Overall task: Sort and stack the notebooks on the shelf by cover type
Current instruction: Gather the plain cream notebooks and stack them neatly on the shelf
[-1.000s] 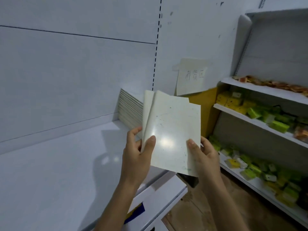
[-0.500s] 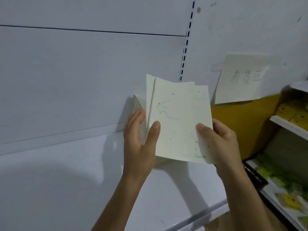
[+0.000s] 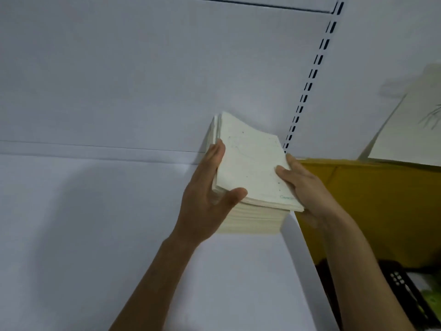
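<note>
notebooks (image 3: 248, 168) atop stack (image 3: 253, 218), shelf (image 3: 95, 235) back-right corner | left hand (image 3: 205, 194), right hand (image 3: 303, 185) both clamped on notebooks' sides | risk: overhanging front-right edge, uneven release could slide them off

You have lowered the notebooks (image 3: 250, 163) from mid-air onto the stack (image 3: 253, 220) at the back right corner of the shelf (image 3: 95, 235). Your left hand (image 3: 207, 199) and right hand (image 3: 303, 185) now press their sides.
</note>
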Available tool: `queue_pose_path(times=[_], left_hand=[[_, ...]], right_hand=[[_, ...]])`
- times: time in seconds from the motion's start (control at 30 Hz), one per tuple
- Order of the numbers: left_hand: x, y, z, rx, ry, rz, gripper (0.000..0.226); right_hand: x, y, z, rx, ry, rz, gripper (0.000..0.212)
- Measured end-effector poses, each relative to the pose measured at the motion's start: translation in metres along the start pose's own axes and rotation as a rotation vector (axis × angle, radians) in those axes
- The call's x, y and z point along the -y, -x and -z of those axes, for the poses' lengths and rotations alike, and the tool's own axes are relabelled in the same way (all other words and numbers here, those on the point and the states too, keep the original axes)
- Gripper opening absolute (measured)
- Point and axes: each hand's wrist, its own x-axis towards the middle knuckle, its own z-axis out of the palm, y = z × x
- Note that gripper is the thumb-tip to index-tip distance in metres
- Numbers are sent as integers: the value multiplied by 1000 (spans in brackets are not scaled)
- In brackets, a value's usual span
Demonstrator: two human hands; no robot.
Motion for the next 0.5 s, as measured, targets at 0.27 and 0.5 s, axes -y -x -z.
queue_pose_path(times=[0.27,0.5], left_hand=[[1,1,-3,-136,34,87,78],[2,2,-1,-128,-27,18,64]], right_hand=[[0,-26,-7,-16,-120,-33,66],[0,-27,-3,82,-329,-181,65]])
